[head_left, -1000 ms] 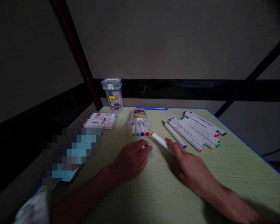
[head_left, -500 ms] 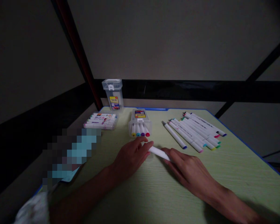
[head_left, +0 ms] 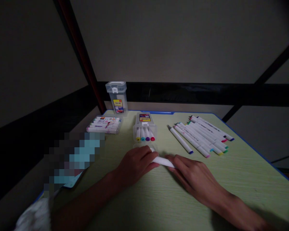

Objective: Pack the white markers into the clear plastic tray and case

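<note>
A white marker (head_left: 165,162) lies level between my two hands, its ends hidden by my fingers. My left hand (head_left: 139,163) is closed on the marker's left end. Around its right end my right hand (head_left: 192,171) is wrapped. Just beyond my hands a clear plastic marker case (head_left: 144,123) lies on its side with its lid open towards me. Several markers (head_left: 144,133) are inside it, their yellow, blue, purple and red ends facing me. The case's lid (head_left: 152,146) is partly covered by my left hand.
Right of the case, a row of white markers (head_left: 197,136) lies on the pale green table (head_left: 159,202). An upright clear case (head_left: 117,99) stands at the back left, with a flat marker pack (head_left: 104,124) before it. A blurred-out light-blue object (head_left: 78,160) lies at the left edge.
My left hand has lowered slightly and closed its fingers onto the left end of the marker. My right hand keeps its hold almost in the same place.
</note>
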The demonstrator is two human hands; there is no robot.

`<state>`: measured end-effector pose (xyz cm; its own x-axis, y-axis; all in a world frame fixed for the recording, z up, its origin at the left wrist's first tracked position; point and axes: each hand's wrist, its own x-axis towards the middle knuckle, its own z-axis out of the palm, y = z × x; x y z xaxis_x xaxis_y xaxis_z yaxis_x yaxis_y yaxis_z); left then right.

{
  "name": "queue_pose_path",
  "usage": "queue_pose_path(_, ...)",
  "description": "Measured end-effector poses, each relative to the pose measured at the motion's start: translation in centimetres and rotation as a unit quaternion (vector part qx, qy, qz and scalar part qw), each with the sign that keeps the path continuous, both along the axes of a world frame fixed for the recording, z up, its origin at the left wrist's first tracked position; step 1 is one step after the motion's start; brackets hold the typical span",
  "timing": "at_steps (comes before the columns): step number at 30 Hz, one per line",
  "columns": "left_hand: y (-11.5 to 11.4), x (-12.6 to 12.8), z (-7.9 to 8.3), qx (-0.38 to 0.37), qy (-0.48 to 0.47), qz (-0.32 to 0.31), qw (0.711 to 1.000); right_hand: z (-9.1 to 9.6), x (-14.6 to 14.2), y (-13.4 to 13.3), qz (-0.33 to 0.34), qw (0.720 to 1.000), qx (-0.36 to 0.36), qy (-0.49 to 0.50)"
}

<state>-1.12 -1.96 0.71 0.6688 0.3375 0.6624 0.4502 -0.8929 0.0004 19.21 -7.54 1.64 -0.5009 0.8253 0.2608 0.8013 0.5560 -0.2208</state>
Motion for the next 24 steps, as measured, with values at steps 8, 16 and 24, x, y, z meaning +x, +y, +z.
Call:
queue_pose_path(8, -0.25, 0.14, 0.38, 0.019, 0.038, -0.007, 0.999, -0.25, -0.01, 0.04, 0.01, 1.0, 0.0, -0.01)
queue_pose_path(16, -0.06, 0.22, -0.23, 0.016, 0.054, -0.007, 0.998, -0.17, 0.01, -0.02, 0.006, 1.0, 0.01, -0.014)
queue_pose_path(24, -0.18, 0.25, -0.14, 0.02, 0.034, -0.005, 0.999, -0.35, 0.09, 0.04, -0.014, 1.0, 0.007, -0.008)
